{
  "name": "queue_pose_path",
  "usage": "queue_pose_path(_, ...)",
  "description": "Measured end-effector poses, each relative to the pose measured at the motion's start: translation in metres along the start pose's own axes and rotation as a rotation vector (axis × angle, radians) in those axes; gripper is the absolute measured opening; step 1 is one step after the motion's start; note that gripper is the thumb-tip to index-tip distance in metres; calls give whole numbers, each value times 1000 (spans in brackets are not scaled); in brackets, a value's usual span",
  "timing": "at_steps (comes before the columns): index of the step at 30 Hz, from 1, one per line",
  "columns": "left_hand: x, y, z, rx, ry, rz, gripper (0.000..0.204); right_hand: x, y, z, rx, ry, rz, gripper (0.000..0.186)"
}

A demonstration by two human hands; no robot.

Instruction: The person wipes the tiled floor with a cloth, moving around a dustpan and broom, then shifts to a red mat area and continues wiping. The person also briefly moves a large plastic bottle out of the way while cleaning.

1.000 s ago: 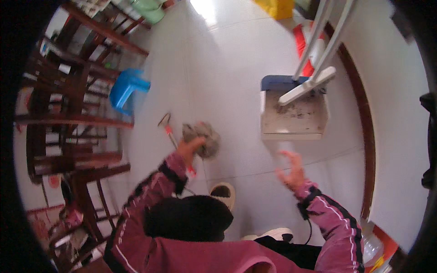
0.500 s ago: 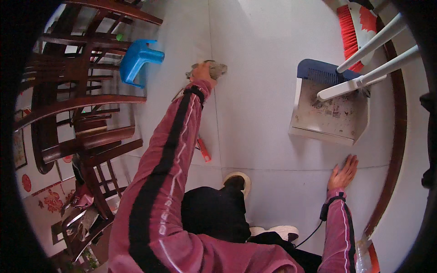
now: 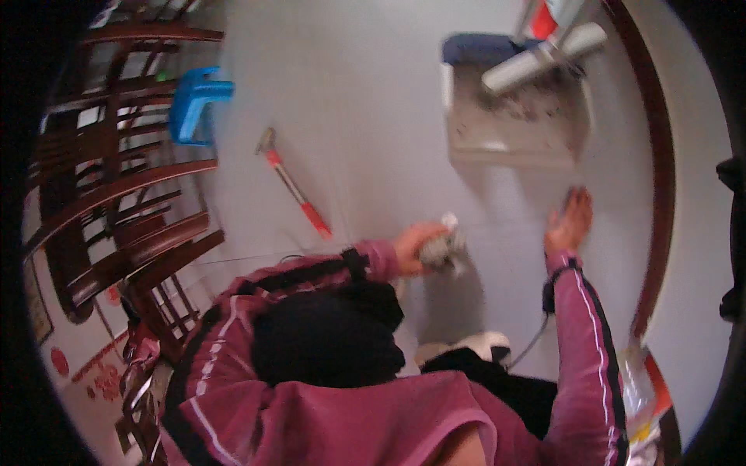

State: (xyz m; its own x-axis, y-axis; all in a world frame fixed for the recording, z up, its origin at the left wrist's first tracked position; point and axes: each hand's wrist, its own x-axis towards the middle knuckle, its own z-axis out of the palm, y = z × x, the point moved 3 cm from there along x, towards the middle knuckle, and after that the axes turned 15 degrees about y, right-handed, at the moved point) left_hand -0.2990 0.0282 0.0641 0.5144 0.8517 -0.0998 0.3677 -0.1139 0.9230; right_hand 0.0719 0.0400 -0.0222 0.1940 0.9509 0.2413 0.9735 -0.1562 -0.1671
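My left hand (image 3: pixel 420 247) is closed around a bunched grey-green rag (image 3: pixel 443 247), low over the light tiled floor in front of my feet. A small white bit sticks up at the rag's far side; blur hides finer detail. My right hand (image 3: pixel 569 224) lies with its palm down on the floor, fingers stretched out and holding nothing. Just beyond it stands a dustpan (image 3: pixel 509 149) with a pale tray and a dark blue back edge, specked with dark dirt. To the left of my left hand, a hammer (image 3: pixel 289 181) with red grip parts lies on the floor.
Dark wooden chairs (image 3: pixel 132 175) line the left side, with a blue plastic stool (image 3: pixel 190 105) beside them. Pale handles (image 3: pixel 544 58) cross the dustpan. A brown skirting board (image 3: pixel 659 155) runs along the right wall, and a clear plastic bag (image 3: pixel 636 380) sits at the lower right.
My left hand has drawn the rag from the far floor back toward me and to the right. The hammer, partly behind my arm before, now shows whole. My right hand stays on the floor.
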Motion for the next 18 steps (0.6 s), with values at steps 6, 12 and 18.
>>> queue_pose_path(6,47,16,3,-643,44,-644,58,17,-24,-56,599,100,224,72)
queue_pose_path(12,6,34,27,-1052,-306,-1073,51,-69,-167,-140,874,-351,-728,79)
queue_pose_path(18,-48,26,12,-744,-851,-1222,65,-111,-141,-99,1174,-646,-680,48)
